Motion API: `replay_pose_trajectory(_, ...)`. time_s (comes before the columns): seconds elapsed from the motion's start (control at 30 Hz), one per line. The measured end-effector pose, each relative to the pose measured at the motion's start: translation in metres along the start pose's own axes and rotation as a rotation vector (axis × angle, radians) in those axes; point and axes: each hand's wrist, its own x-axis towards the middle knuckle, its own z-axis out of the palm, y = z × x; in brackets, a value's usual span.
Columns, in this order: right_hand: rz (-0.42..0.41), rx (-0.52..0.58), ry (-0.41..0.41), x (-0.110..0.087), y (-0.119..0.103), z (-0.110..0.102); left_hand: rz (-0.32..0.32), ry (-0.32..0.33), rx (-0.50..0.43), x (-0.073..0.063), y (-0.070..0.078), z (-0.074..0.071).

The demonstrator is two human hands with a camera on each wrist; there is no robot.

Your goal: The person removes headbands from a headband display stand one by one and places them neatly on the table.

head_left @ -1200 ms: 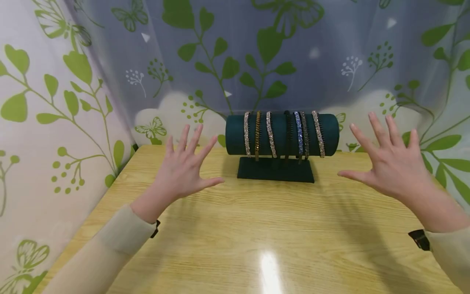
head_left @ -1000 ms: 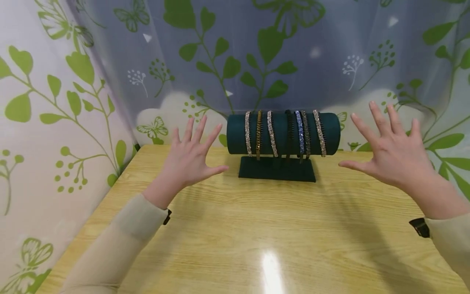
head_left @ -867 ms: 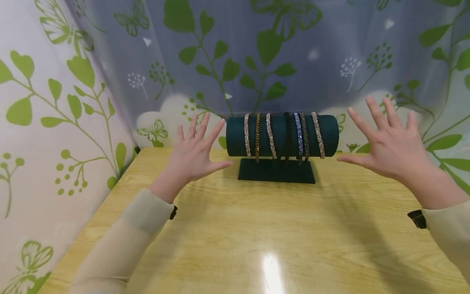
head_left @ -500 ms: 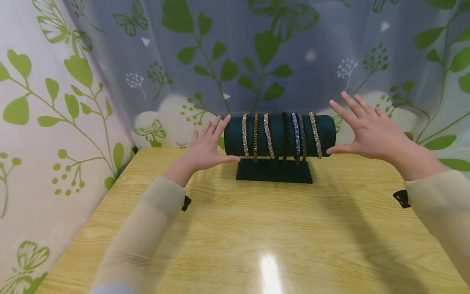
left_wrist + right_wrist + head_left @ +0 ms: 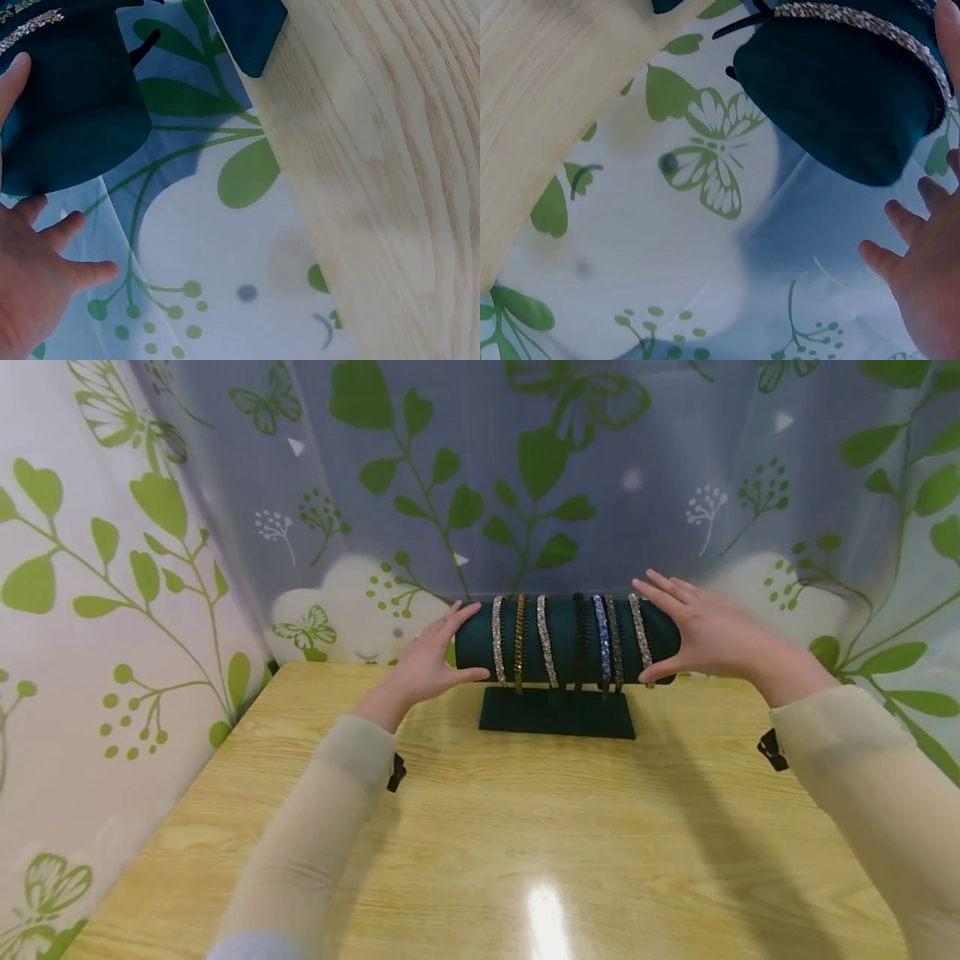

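Several sparkly headbands sit around a dark green padded roll (image 5: 562, 647) on a flat base (image 5: 557, 713). From the left in the head view come a silver one (image 5: 497, 643), a gold one (image 5: 519, 643), another silver one (image 5: 547, 647), a black one (image 5: 580, 647), a blue one (image 5: 602, 643), a dark grey one (image 5: 616, 647) and a silver one (image 5: 639, 622). My left hand (image 5: 423, 667) is at the roll's left end, thumb in front, fingers extended. At the right end, my right hand (image 5: 720, 633) spreads its fingers, its thumb over the last silver headband. Firm contact cannot be told.
The stand is near the back edge of a light wooden table (image 5: 465, 843). A leaf-patterned curtain (image 5: 450, 468) hangs behind it, and a similar pale one (image 5: 105, 635) runs along the left side. Glare shows at the table's front.
Both hands have moved inward from well outside the stand to the two ends of the roll. Their widely spread fingers have drawn somewhat closer together. The headbands stay in place.
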Motion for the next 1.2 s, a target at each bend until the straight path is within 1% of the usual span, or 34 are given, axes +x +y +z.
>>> replay_pose_trajectory(0.1, 0.018, 0.030, -0.022, 0.003, 0.000, 0.005, 0.014, 0.009, -0.029, 0.001, 0.000, 0.002)
replay_pose_trajectory(0.2, 0.030, 0.042, -0.031, 0.006, -0.001, 0.008, 0.019, 0.011, -0.037, 0.001, 0.000, 0.003)
replay_pose_trajectory(0.43, -0.011, 0.007, -0.024, 0.012, 0.000, 0.016, 0.007, 0.004, -0.076, -0.001, 0.002, 0.002)
replay_pose_trajectory(0.6, -0.013, -0.015, -0.018, 0.014, 0.000, 0.017, -0.001, 0.002, -0.133, -0.001, 0.001, 0.001)
replay_pose_trajectory(0.7, -0.007, -0.005, -0.024, 0.013, 0.000, 0.017, -0.002, 0.006, -0.166, -0.001, 0.000, 0.003)
replay_pose_trajectory(0.83, 0.026, 0.050, -0.016, 0.010, 0.002, 0.016, -0.002, 0.010, -0.219, -0.001, -0.001, 0.006)
replay_pose_trajectory(0.97, 0.078, 0.136, 0.023, 0.007, 0.006, 0.017, -0.012, 0.015, -0.272, -0.001, 0.000, 0.008)
replay_pose_trajectory(1.1, 0.126, 0.230, 0.071, 0.002, 0.012, 0.021, -0.044, 0.011, -0.321, -0.002, 0.002, 0.008)
replay_pose_trajectory(1.2, 0.173, 0.303, 0.090, -0.002, 0.016, 0.024, -0.061, 0.006, -0.357, -0.002, 0.002, 0.010)
